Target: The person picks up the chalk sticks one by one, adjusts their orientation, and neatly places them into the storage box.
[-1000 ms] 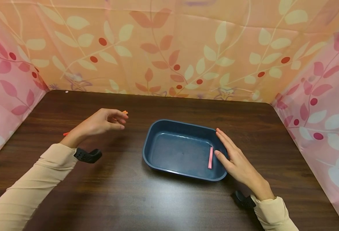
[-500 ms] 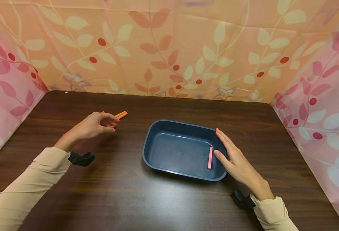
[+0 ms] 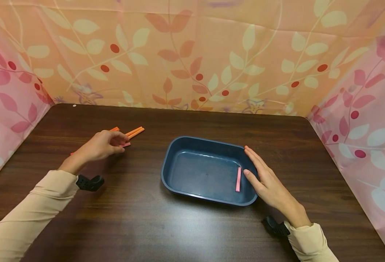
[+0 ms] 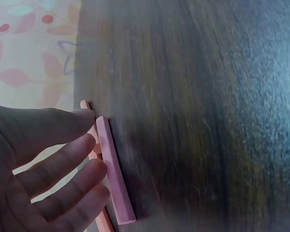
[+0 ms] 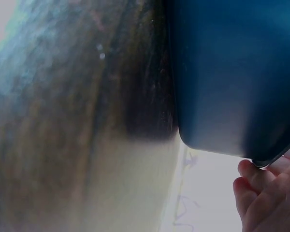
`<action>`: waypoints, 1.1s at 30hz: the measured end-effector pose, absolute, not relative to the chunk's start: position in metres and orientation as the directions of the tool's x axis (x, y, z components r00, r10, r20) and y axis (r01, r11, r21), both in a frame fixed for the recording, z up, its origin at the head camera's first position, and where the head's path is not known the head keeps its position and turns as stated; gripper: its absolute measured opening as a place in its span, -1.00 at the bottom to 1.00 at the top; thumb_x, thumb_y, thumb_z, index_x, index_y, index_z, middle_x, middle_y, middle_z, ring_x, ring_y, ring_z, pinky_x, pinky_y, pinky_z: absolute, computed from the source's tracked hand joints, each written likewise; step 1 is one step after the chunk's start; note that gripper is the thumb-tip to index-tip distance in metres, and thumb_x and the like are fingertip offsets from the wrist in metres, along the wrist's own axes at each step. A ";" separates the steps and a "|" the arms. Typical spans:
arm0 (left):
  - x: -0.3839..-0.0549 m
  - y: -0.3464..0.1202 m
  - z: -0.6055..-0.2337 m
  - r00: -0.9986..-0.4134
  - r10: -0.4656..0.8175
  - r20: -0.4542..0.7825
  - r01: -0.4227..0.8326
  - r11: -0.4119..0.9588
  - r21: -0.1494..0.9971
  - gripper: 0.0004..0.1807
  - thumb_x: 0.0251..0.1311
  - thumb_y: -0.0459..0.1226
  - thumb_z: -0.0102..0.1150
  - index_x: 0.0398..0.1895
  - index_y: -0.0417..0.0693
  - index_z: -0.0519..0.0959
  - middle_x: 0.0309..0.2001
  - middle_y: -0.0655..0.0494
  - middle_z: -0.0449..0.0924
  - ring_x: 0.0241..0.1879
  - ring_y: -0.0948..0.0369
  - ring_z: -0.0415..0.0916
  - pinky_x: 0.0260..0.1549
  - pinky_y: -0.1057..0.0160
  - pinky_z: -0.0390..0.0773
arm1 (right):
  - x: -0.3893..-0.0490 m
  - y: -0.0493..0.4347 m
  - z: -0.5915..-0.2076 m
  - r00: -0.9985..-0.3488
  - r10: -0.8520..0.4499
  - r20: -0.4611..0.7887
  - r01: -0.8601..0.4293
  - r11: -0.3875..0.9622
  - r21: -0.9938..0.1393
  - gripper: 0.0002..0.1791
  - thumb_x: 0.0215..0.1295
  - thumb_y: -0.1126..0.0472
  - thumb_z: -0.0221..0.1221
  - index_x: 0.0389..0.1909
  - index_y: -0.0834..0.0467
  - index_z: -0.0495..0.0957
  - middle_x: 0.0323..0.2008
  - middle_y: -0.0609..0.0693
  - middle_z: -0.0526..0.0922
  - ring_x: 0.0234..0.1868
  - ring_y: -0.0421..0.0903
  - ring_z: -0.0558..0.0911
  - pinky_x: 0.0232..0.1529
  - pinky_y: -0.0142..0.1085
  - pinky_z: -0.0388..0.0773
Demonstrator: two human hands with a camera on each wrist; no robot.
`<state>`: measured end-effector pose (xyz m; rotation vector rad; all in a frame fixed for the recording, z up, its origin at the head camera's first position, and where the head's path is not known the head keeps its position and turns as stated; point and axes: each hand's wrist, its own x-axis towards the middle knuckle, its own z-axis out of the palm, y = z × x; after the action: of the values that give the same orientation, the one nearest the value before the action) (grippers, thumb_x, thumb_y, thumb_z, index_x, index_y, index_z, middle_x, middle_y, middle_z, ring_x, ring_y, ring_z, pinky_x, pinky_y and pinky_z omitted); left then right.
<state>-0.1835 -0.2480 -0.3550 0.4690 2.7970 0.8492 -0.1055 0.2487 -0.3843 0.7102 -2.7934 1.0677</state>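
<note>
My left hand [image 3: 104, 145] is over the left part of the table, thumb and fingers apart, just above a short pink faceted stick [image 4: 117, 179]. In the left wrist view the fingertips are right beside this stick or touching it; nothing is pinched. Two orange sticks [image 3: 136, 132] lie side by side just past the fingers. My right hand [image 3: 272, 183] rests at the right end of a dark blue rectangular bin [image 3: 208, 198], its fingers extended along the rim and its thumb over the inner side. Another pink stick [image 3: 238, 179] lies inside the bin near that thumb.
Another orange stick [image 3: 114, 129] shows behind the left hand, partly hidden. A red-orange end peeks out by the left wrist. The dark wooden table [image 3: 185, 233] is bordered by floral curtains [image 3: 192, 54] at the back and both sides.
My left hand has moved left and slightly toward me, uncovering the orange sticks and the end of a pink stick. The right hand and bin have stayed in place.
</note>
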 end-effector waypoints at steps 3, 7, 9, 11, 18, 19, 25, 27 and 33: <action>-0.183 -0.249 -0.355 -0.939 0.332 -0.087 0.235 0.805 0.544 -0.64 0.17 -0.36 0.33 0.04 -0.29 0.61 -0.05 -0.25 0.69 -0.09 -0.08 0.65 -0.16 0.08 0.48 | -0.105 0.249 -0.385 -0.893 -0.393 0.221 -0.440 0.652 -0.618 -0.30 0.49 0.24 0.03 0.56 0.13 0.00 0.57 0.10 0.05 0.54 0.17 0.12 0.35 -0.75 -0.17; -0.183 -0.250 -0.354 -0.945 0.313 -0.096 0.219 0.823 0.525 -0.64 0.19 -0.34 0.31 0.06 -0.26 0.62 0.02 -0.31 0.64 -0.08 -0.09 0.61 -0.17 0.08 0.45 | -0.105 0.249 -0.385 -0.893 -0.391 0.224 -0.440 0.649 -0.620 -0.30 0.49 0.26 0.03 0.56 0.12 0.00 0.57 0.09 0.05 0.54 0.18 0.12 0.35 -0.75 -0.17; -0.183 -0.250 -0.354 -0.946 0.308 -0.097 0.217 0.829 0.515 -0.65 0.19 -0.35 0.30 0.06 -0.24 0.63 0.03 -0.32 0.64 -0.08 -0.08 0.60 -0.18 0.09 0.44 | -0.105 0.249 -0.386 -0.892 -0.391 0.228 -0.442 0.647 -0.621 -0.29 0.48 0.27 0.04 0.56 0.13 0.01 0.57 0.09 0.06 0.54 0.17 0.12 0.35 -0.75 -0.16; -0.183 -0.250 -0.355 -0.947 0.304 -0.102 0.213 0.834 0.509 -0.65 0.20 -0.36 0.29 0.07 -0.24 0.63 0.06 -0.33 0.62 -0.07 -0.08 0.58 -0.17 0.07 0.44 | -0.105 0.249 -0.386 -0.891 -0.391 0.231 -0.444 0.645 -0.621 -0.29 0.47 0.28 0.04 0.56 0.13 0.01 0.57 0.08 0.06 0.54 0.17 0.12 0.35 -0.75 -0.16; -0.185 -0.251 -0.357 -0.938 0.324 -0.125 0.225 0.841 0.493 -0.64 0.21 -0.39 0.25 0.09 -0.27 0.61 0.09 -0.36 0.59 -0.01 -0.15 0.50 -0.12 -0.08 0.44 | -0.104 0.250 -0.387 -0.892 -0.388 0.231 -0.443 0.649 -0.619 -0.29 0.48 0.26 0.04 0.56 0.13 0.01 0.57 0.07 0.06 0.54 0.18 0.13 0.36 -0.75 -0.16; -0.185 -0.251 -0.357 -0.938 0.323 -0.127 0.225 0.843 0.488 -0.64 0.21 -0.39 0.26 0.09 -0.28 0.61 0.08 -0.36 0.59 -0.02 -0.16 0.51 -0.12 -0.10 0.45 | -0.104 0.250 -0.387 -0.893 -0.387 0.229 -0.441 0.650 -0.619 -0.29 0.48 0.26 0.05 0.56 0.12 0.01 0.57 0.07 0.06 0.54 0.18 0.13 0.35 -0.75 -0.16; -0.186 -0.252 -0.360 -0.938 0.321 -0.130 0.233 0.863 0.449 -0.67 0.22 -0.43 0.25 0.06 -0.33 0.61 0.02 -0.36 0.63 0.01 -0.25 0.54 -0.05 -0.22 0.48 | -0.104 0.249 -0.387 -0.893 -0.388 0.229 -0.441 0.653 -0.616 -0.29 0.48 0.23 0.04 0.56 0.10 0.01 0.57 0.06 0.06 0.54 0.17 0.13 0.36 -0.74 -0.16; -0.186 -0.253 -0.362 -0.939 0.322 -0.123 0.242 0.869 0.432 -0.68 0.22 -0.43 0.24 0.05 -0.33 0.62 0.01 -0.36 0.63 0.04 -0.27 0.52 -0.03 -0.25 0.47 | -0.105 0.249 -0.387 -0.892 -0.388 0.231 -0.442 0.652 -0.616 -0.29 0.48 0.23 0.05 0.56 0.10 0.02 0.57 0.08 0.07 0.54 0.17 0.13 0.35 -0.74 -0.15; -0.186 -0.254 -0.365 -0.937 0.338 -0.082 0.283 0.877 0.388 -0.71 0.19 -0.45 0.23 0.00 -0.31 0.65 -0.06 -0.30 0.67 -0.04 -0.24 0.56 -0.09 -0.20 0.49 | -0.106 0.249 -0.386 -0.890 -0.390 0.235 -0.447 0.650 -0.615 -0.29 0.48 0.24 0.05 0.56 0.12 0.02 0.55 0.15 0.08 0.54 0.18 0.14 0.35 -0.74 -0.15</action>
<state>-0.1861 -0.2540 -0.3650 0.4824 2.8999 0.5666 -0.1056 0.2490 -0.3860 0.7062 -2.7793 1.0688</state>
